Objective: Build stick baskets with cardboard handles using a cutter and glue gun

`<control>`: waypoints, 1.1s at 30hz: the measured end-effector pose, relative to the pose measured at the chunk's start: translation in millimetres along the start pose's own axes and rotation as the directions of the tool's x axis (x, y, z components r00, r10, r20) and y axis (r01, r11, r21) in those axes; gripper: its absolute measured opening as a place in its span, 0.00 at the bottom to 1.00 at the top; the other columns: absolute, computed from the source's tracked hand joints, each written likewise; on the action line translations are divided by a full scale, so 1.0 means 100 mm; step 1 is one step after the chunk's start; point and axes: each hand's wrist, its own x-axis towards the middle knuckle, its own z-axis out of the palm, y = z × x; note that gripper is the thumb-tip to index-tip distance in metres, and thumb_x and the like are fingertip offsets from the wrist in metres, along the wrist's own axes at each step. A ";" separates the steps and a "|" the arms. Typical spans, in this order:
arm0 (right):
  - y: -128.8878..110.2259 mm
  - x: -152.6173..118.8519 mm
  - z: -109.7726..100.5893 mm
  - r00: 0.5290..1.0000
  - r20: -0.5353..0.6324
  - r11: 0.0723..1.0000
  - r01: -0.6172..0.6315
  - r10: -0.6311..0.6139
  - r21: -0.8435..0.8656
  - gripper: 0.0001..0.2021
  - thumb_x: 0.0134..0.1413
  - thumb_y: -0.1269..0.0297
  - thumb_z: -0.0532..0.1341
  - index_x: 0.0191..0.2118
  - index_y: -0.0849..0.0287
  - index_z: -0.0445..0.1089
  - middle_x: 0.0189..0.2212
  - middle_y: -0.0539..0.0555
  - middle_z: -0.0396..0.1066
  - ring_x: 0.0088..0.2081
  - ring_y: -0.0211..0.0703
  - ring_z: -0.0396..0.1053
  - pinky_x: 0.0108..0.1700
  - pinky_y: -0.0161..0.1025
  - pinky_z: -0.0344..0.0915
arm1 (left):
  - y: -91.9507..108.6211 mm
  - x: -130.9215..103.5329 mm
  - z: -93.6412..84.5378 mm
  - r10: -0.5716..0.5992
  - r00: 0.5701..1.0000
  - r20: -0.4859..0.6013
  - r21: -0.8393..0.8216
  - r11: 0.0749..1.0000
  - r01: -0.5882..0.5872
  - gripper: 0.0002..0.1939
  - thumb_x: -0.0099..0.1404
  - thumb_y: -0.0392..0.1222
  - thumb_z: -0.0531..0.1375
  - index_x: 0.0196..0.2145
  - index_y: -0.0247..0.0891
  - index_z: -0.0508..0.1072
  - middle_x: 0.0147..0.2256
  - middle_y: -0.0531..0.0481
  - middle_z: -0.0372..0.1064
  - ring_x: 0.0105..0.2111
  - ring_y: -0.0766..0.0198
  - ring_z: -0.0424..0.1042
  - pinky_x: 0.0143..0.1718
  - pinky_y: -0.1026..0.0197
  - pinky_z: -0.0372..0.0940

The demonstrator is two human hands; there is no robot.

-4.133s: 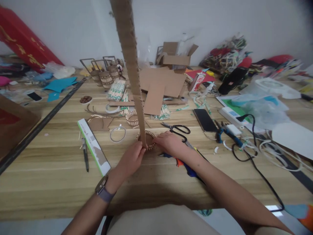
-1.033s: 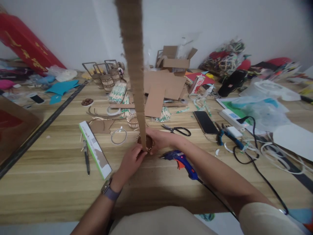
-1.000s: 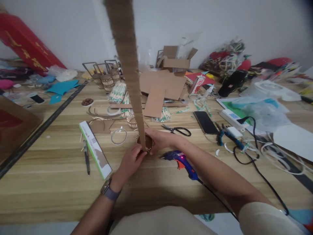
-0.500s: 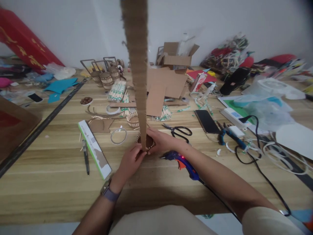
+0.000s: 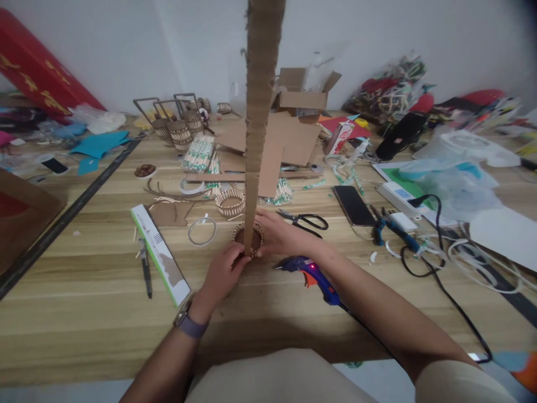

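Observation:
A long corrugated cardboard strip (image 5: 259,112) stands upright in front of me, its lower end at the near rim of a small round basket (image 5: 237,234) edged with short light sticks. My left hand (image 5: 222,273) pinches the strip's foot against that rim with thumb and finger. Curled around the basket's right side is my right hand (image 5: 282,234), its fingers partly behind the strip. A blue hot glue gun (image 5: 321,280) with an orange trigger and a lit red light lies beneath my right forearm. Behind the basket sits a wider stick-covered ring (image 5: 230,204), partly hidden by the strip.
Black-handled scissors (image 5: 308,221) and a phone (image 5: 354,205) lie to the right, beyond them pliers (image 5: 396,235) and cables. A tape roll (image 5: 202,231), a long box (image 5: 161,254) and a pen (image 5: 145,271) lie left. Cardboard sheets (image 5: 289,134) and small lidded buckets (image 5: 180,134) stand behind.
The strip's top has swung to the right in view, and more of the basket's opening shows. Both hands keep their hold at nearly the same place.

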 end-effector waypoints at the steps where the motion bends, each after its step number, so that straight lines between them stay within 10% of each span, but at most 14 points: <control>1: -0.03 -0.09 -0.06 0.998 -0.062 0.999 -0.032 0.031 -0.009 0.41 0.53 0.60 0.71 0.69 0.57 0.54 0.69 0.65 0.54 0.70 0.56 0.51 0.69 0.53 0.52 | 0.00 0.00 0.00 -0.002 1.000 -0.002 0.000 1.000 0.002 0.07 0.70 0.41 0.57 0.38 0.40 0.75 0.40 0.45 0.77 0.43 0.54 0.76 0.45 0.54 0.70; 7: -0.36 -1.03 -0.23 0.900 -0.235 0.910 -0.400 0.368 -0.106 0.11 0.65 0.58 0.59 0.45 0.57 0.73 0.41 0.60 0.76 0.46 0.54 0.75 0.48 0.48 0.71 | 0.02 -0.01 0.01 -0.017 0.999 -0.031 -0.003 1.000 0.017 0.07 0.70 0.42 0.57 0.38 0.39 0.74 0.39 0.45 0.77 0.40 0.55 0.76 0.42 0.55 0.70; 12: -0.50 -1.59 0.12 0.728 -0.195 0.711 -0.685 0.657 -0.159 0.13 0.62 0.54 0.59 0.46 0.56 0.72 0.39 0.58 0.78 0.39 0.55 0.77 0.37 0.46 0.70 | 0.02 0.00 0.06 -0.024 0.998 -0.062 -0.016 1.000 0.023 0.07 0.69 0.43 0.58 0.36 0.39 0.73 0.38 0.45 0.77 0.40 0.55 0.76 0.42 0.55 0.70; 20: -0.49 -1.54 0.35 0.669 -0.224 0.683 -0.730 0.708 -0.023 0.14 0.59 0.58 0.56 0.46 0.61 0.70 0.43 0.64 0.76 0.44 0.57 0.76 0.45 0.48 0.69 | 0.11 -0.03 0.02 -0.020 0.997 -0.074 -0.079 0.997 0.014 0.08 0.69 0.44 0.58 0.36 0.39 0.75 0.44 0.43 0.78 0.39 0.58 0.77 0.38 0.59 0.70; 27: -0.74 -1.44 0.34 0.601 -0.246 0.619 -0.557 0.760 0.554 0.13 0.51 0.56 0.64 0.41 0.54 0.69 0.37 0.54 0.76 0.39 0.48 0.74 0.43 0.43 0.70 | 0.30 -0.05 -0.20 -0.120 0.964 -0.238 -0.171 0.982 0.080 0.09 0.71 0.44 0.55 0.39 0.39 0.72 0.37 0.48 0.76 0.35 0.62 0.74 0.37 0.61 0.68; 33: -0.85 -1.24 0.39 0.666 -0.003 0.460 -0.512 0.746 0.726 0.16 0.44 0.55 0.68 0.39 0.57 0.75 0.35 0.55 0.79 0.36 0.48 0.74 0.39 0.41 0.70 | 0.26 -0.04 -0.24 -0.196 0.953 -0.231 -0.172 0.972 0.158 0.07 0.73 0.44 0.50 0.40 0.41 0.66 0.28 0.54 0.69 0.26 0.64 0.68 0.30 0.62 0.63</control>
